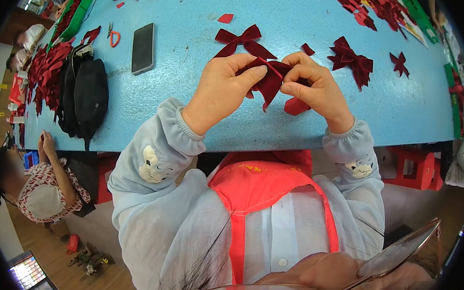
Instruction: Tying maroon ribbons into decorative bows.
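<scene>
- Blue tabletop [184, 52] fills the upper half of the frame, strewn with dark red fabric offcuts, thickest toward the upper right and upper left corners.
- Just above centre, the left hand [220, 87] and right hand [313, 87] meet over a dark red velvet piece [268, 81], close to the table's near edge, probably so the work sits right under the eyes.
- Left hand: thumb and fingers closed on the fabric's left side, thumb pressing a fold flat.
- Right hand: fingertips pinched shut on the other side, apparently keeping the pleat gathered; a loose tail of the fabric hangs below between the hands.
- A finished red bow [242, 40] lies just above the hands, and a small stack of bows [351, 60] sits to the right of centre, near enough to reach.
- A dark phone [143, 48] and red-handled scissors [113, 36] lie in the upper left; a black bag [84, 95] rests beside them near the table edge.
- At the left edge, another person [38, 183] sits by the table's end.
</scene>
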Demonstrator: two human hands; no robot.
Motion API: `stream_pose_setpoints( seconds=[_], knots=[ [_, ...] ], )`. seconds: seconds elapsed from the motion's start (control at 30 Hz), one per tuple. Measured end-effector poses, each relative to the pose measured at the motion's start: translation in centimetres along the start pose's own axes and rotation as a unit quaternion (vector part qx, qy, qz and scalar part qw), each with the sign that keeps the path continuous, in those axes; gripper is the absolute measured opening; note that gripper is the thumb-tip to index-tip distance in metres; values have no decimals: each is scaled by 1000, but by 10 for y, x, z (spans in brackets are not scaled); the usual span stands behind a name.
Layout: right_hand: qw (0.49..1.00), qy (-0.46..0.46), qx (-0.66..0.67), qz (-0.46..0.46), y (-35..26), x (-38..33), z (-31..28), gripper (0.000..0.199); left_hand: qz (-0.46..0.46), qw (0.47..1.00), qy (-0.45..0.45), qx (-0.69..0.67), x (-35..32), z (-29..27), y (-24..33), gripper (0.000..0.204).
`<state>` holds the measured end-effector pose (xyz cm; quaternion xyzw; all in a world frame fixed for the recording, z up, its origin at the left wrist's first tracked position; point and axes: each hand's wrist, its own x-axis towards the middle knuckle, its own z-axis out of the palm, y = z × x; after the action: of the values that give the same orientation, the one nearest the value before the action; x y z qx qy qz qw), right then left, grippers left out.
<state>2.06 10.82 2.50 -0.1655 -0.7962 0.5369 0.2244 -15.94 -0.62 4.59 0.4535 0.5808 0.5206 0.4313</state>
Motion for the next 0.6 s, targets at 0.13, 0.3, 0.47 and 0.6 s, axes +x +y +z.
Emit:
stream_pose_setpoints(
  seconds=[0.13, 0.3, 0.47, 0.6],
  knots=[
    [999, 29, 21, 3, -4, -12, -4, 12, -2, 1000, 12, -17, 0, 7, 0, 19],
    [997, 61, -21, -50, -4, -14, -4, 11, -8, 999, 7, -30, -3, 16, -4, 19],
    [999, 33, -17, -38, 3, -16, 2, 9, 2, 999, 27, -28, -3, 19, -6, 20],
    [999, 26, 40, -1, 0, -15, 5, 9, 13, 999, 15, -27, 0, 14, -18, 21]
  ],
)
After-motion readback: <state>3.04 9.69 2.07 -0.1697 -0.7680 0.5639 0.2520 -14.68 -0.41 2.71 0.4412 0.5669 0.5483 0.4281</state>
